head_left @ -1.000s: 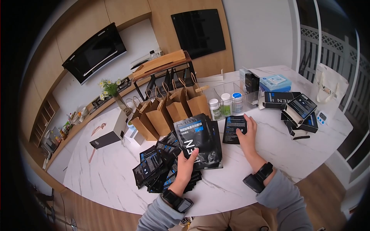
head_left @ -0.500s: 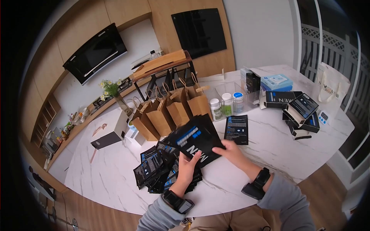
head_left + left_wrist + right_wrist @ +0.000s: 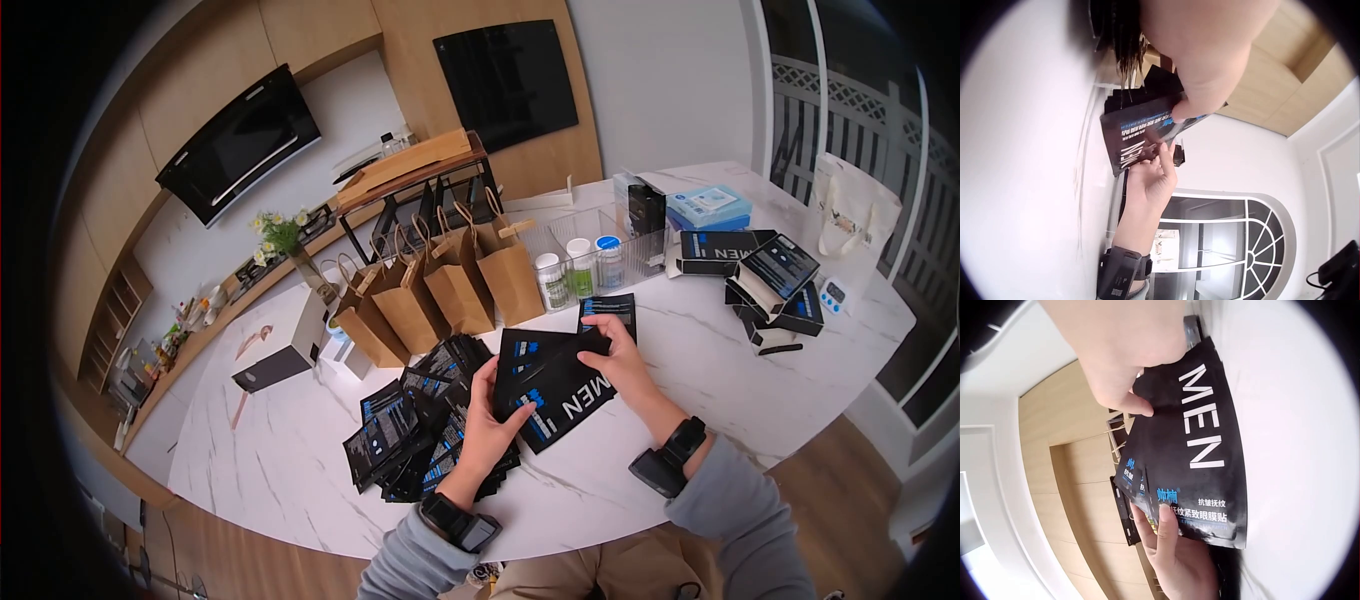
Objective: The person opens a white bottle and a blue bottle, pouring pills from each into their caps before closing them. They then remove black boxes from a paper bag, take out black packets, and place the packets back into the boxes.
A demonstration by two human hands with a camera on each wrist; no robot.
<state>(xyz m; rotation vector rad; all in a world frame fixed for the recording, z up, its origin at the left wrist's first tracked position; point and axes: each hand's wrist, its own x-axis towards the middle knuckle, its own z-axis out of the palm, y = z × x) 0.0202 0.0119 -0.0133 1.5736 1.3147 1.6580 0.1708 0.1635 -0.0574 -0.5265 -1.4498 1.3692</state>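
I'm seeing sachet pile (image 3: 420, 435) lying on table (image 3: 280, 450), left of held sachets (image 3: 548, 385) | paper bags (image 3: 430, 290) standing behind pile | bottle bin (image 3: 590, 262) sitting right of bags | boxes (image 3: 765, 285) stacking far right

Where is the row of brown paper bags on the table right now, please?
In the head view the brown paper bags stand left of centre, behind the pile of black packets and just left of the clear bin of bottles.

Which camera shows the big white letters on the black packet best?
The right wrist view: the black packet fills the frame and MEN reads clearly, with the right hand and left hand pinching its ends. The head view shows the packet small, letters still readable. The left wrist view shows it tilted, letters partly hidden.
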